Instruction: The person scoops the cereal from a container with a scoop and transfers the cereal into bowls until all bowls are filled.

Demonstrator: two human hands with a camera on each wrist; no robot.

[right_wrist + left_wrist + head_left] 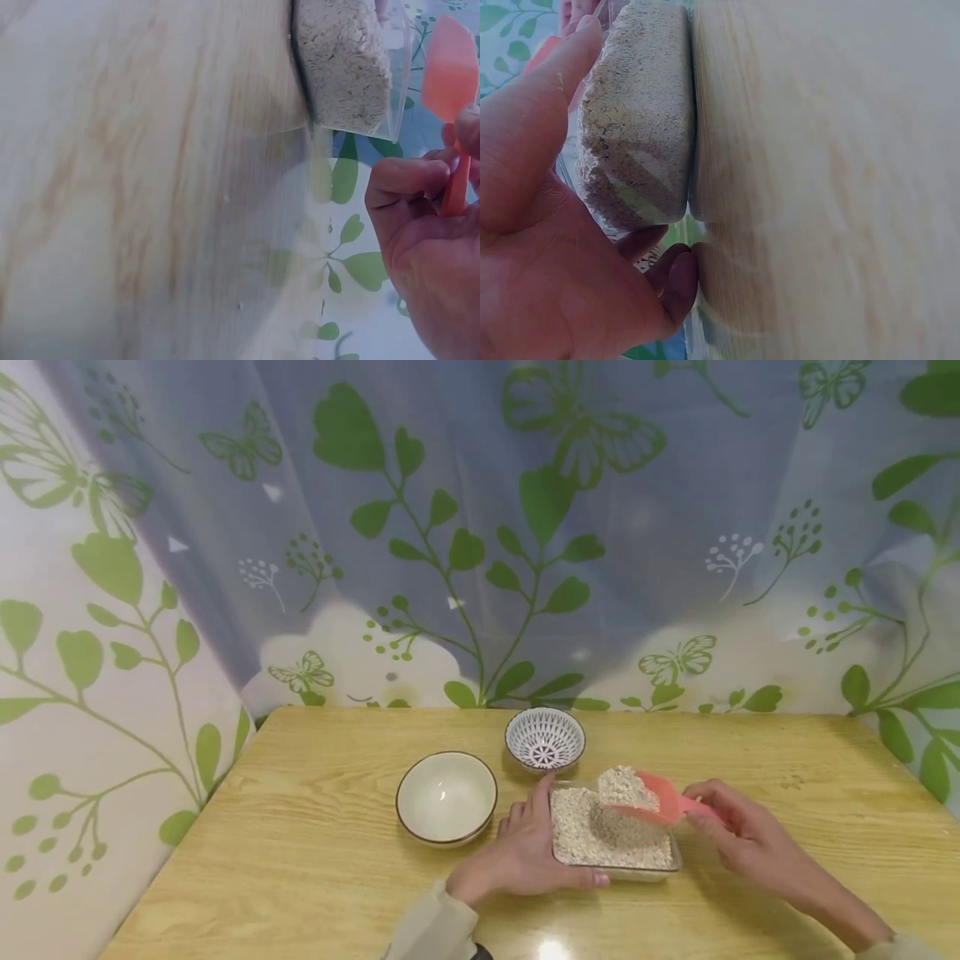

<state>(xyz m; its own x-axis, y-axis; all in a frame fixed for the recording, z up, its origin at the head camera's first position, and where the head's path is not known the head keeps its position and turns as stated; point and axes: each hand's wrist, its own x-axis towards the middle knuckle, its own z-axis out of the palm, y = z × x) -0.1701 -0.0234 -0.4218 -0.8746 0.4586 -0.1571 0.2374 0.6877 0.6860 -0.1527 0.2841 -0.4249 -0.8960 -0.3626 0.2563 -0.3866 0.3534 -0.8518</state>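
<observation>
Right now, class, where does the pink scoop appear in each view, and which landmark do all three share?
Head: the pink scoop, right of centre, lower half, above the container of flakes.
Left wrist: upper left, a small part showing past the left hand.
Right wrist: upper right, its handle in the right hand.
Shared landmark: that container of flakes.

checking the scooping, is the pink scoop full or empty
Full: in the head view, the pink scoop in the right hand carries a heaped mound of pale flakes.
</observation>
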